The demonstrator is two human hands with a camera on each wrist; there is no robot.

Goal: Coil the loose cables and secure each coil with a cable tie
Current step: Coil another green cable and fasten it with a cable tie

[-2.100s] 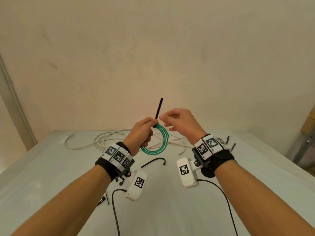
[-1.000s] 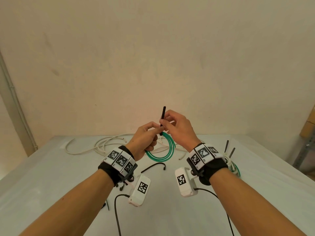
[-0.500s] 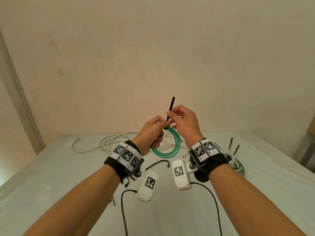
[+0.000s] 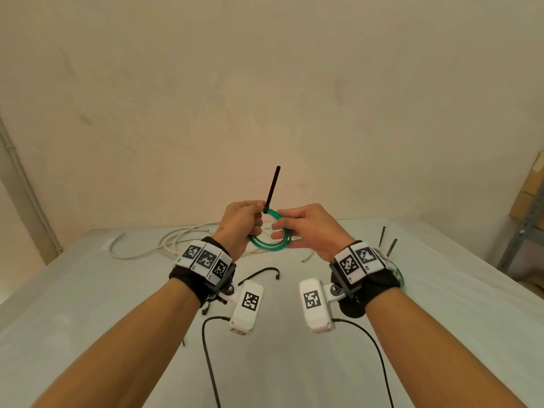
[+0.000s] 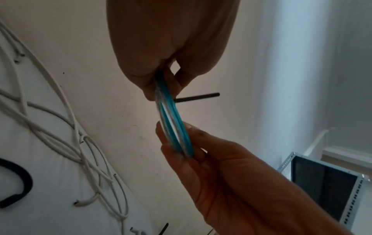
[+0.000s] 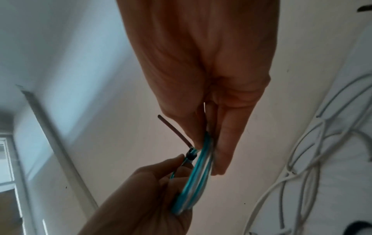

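While the left hand (image 4: 241, 222) grips the green cable coil (image 4: 272, 237) up in the air over the desk (image 4: 88, 290), the right hand (image 4: 306, 231) pinches its other side. A black cable tie (image 4: 272, 187) wraps the coil and its tail sticks up. White cables (image 4: 164, 244) lie loose on the desk behind.

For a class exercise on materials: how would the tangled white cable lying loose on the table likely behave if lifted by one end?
The white cable would probably flop and trail, since it sprawls in loose overlapping loops. It looks thin, so likely light. Crossing strands might snag together.
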